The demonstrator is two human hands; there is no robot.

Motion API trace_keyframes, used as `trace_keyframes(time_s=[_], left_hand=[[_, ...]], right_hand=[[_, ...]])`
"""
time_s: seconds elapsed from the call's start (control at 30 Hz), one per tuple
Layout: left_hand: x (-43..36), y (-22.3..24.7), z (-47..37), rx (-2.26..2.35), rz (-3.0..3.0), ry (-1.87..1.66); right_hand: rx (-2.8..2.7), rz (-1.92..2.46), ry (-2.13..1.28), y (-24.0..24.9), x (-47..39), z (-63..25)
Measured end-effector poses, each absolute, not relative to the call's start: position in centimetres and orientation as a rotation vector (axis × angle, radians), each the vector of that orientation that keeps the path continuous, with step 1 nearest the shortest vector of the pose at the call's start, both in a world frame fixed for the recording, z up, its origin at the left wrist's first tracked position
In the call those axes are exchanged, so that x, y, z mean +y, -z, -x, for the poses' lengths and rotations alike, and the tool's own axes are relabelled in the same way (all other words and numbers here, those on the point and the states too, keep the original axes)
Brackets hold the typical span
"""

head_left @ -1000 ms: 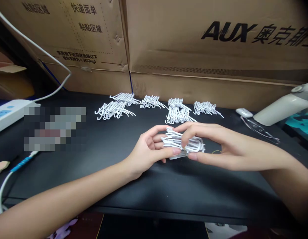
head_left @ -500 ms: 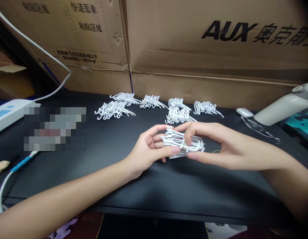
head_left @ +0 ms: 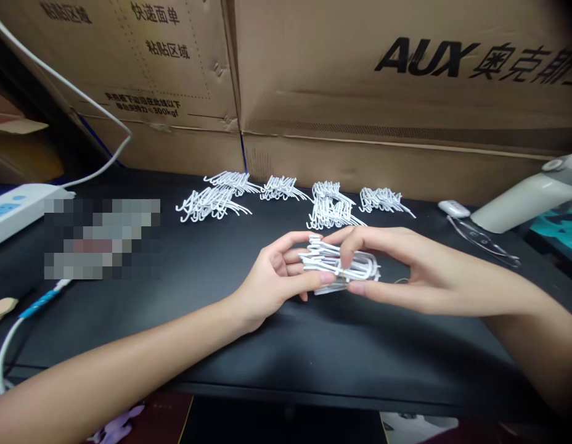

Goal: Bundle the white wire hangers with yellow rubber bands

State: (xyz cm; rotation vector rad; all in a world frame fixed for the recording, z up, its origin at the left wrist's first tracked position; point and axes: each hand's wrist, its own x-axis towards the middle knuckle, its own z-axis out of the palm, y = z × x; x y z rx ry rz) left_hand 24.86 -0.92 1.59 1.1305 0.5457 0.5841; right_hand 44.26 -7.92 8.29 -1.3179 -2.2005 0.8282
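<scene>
- A bundle of white wire hooks [head_left: 320, 264] was held above the table [head_left: 184, 271], right of the middle and between the front and back edges.
- The bundle was clamped at its left end by the left hand [head_left: 272, 277], with the thumb laid along the near side and the fingers behind.
- Its right end was gripped by the right hand [head_left: 427, 271], the thumb pressed below and the index finger bent over the top.
- The two hands were brought close together on the bundle; whether their fingers touched behind it could not be told.
- A thin yellowish band [head_left: 344, 272] was seen around the bundle's middle.
- Six heaps of similar hooks [head_left: 283, 189] were laid out along the back edge, two of them set slightly forward.
- Toward the back right corner, a white bottle [head_left: 517, 200] was laid aslant, with a small white case [head_left: 453, 209] and glasses [head_left: 484, 244] beside it.
- Toward the left edge, a white power strip [head_left: 24, 209] was placed near a pixelated object [head_left: 103, 237].
- The back edge was backed by cardboard [head_left: 314, 74].
</scene>
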Motion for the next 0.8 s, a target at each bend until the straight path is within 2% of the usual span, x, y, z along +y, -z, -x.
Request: trace_keyframes(time_s=[0.43,0.8], left_hand=[[-0.71,-1.82,-24.77,0.543,-1.097,-0.565],[-0.88,-1.95,-24.79,0.561,-1.064,-0.552]], right_hand=[[-2.126,1.347,-0.831,-7.97,-7.56,-44.16],[-2.3,1.507,-0.734,-7.92,-7.62,-44.32]])
